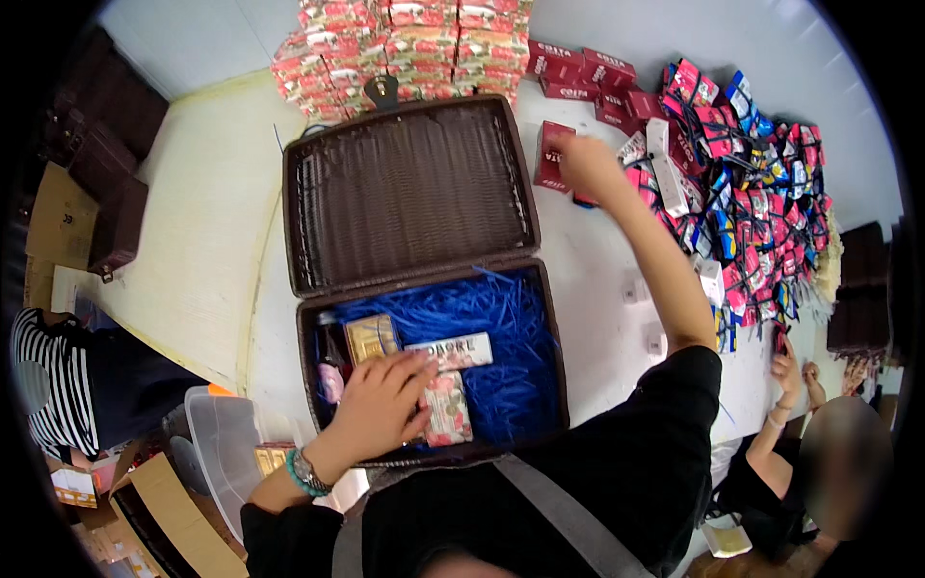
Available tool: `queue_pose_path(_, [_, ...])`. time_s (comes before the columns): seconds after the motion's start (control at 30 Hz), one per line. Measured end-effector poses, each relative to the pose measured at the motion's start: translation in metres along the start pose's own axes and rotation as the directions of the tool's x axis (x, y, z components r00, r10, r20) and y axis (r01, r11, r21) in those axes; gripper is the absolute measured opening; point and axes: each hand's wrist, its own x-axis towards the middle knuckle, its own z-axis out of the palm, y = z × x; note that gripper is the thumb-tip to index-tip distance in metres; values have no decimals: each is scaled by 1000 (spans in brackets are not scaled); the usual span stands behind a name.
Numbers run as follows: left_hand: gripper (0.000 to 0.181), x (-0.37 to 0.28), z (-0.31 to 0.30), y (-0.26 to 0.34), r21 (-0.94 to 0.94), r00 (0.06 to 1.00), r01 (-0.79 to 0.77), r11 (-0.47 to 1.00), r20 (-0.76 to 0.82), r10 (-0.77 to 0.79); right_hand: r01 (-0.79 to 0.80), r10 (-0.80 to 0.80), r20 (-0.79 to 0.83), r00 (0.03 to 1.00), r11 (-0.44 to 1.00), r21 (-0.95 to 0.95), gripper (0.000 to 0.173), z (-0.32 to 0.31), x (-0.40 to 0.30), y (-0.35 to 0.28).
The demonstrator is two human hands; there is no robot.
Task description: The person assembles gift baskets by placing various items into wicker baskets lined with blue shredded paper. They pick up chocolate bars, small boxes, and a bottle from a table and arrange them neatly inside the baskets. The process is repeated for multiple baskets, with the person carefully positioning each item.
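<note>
An open dark brown case (412, 195) lies before me, its lower half lined with blue shredded paper (509, 325). In it are a dark bottle (331, 343), a gold box (371, 337), a white patterned box (462, 351) and a red-and-white floral packet (448, 408). My left hand (383, 404) rests over these items, fingers spread, at the lower end of the white box; whether it grips anything is unclear. My right hand (589, 166) is right of the lid, its fingers at a dark red Costa box (551, 155) on the table. The fingertips' hold is hard to see.
Floral packets (423, 50) are stacked behind the lid. More Costa boxes (571, 89) and a heap of pink and blue packets (759, 209) lie right. Small white boxes (636, 291) stand nearby. A clear plastic bin (224, 448) is lower left. Other people are at both sides.
</note>
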Motion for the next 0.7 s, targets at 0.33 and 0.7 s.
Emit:
queue_pose_path(0.33, [54,-8,0,2,116,994,-77,990,-73,86,337,-295,164,941,863,-377,61,-6,-46,9])
queue_pose_path(0.7, [51,11,-6,13,138,968,-175,975,-158,196,280,-228,-608,760,960,-10,70,-80,-203,-94])
